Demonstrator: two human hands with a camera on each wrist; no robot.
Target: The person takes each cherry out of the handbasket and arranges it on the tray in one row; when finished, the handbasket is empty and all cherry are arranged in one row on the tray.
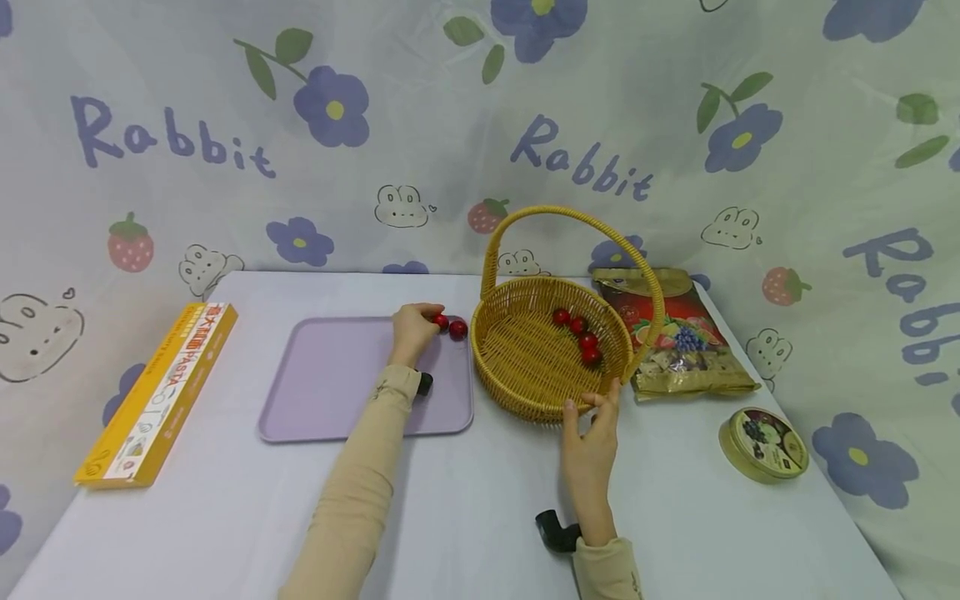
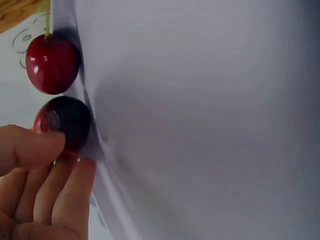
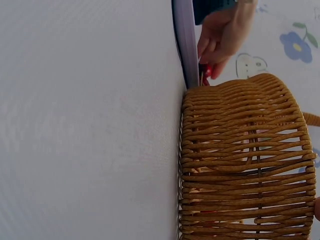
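1. Now reaching to the far right corner of the lilac tray (image 1: 330, 392): left hand (image 1: 412, 329), fingers curled round a dark red cherry (image 1: 440, 322), pinching it between thumb and fingertips.
2. Seen close from the left wrist: that held cherry (image 2: 65, 122) against the tray's raised rim (image 2: 100, 150), thumb (image 2: 30, 147) pressed on its near side, other fingers tucked under it.
3. Just right of the grip, touching or nearly touching the held one: a second, brighter cherry (image 1: 458, 329), free of the hand, lying by the tray's right edge close to the wicker basket (image 1: 525, 375).
4. Resting at the basket's near rim: right hand (image 1: 592, 437), thumb and fingertips pinching the woven edge; from the right wrist, only the basket's side wall (image 3: 240, 160) in sight, fingers barely visible.
5. Inside the basket, toward its far right: four cherries (image 1: 581, 333) in a short row, well apart from either hand.
6. Elsewhere on the white table (image 1: 465, 517): yellow pasta box (image 1: 161, 387) at far left, snack bag (image 1: 678, 333) right of the basket, round tin (image 1: 763, 444) near right.
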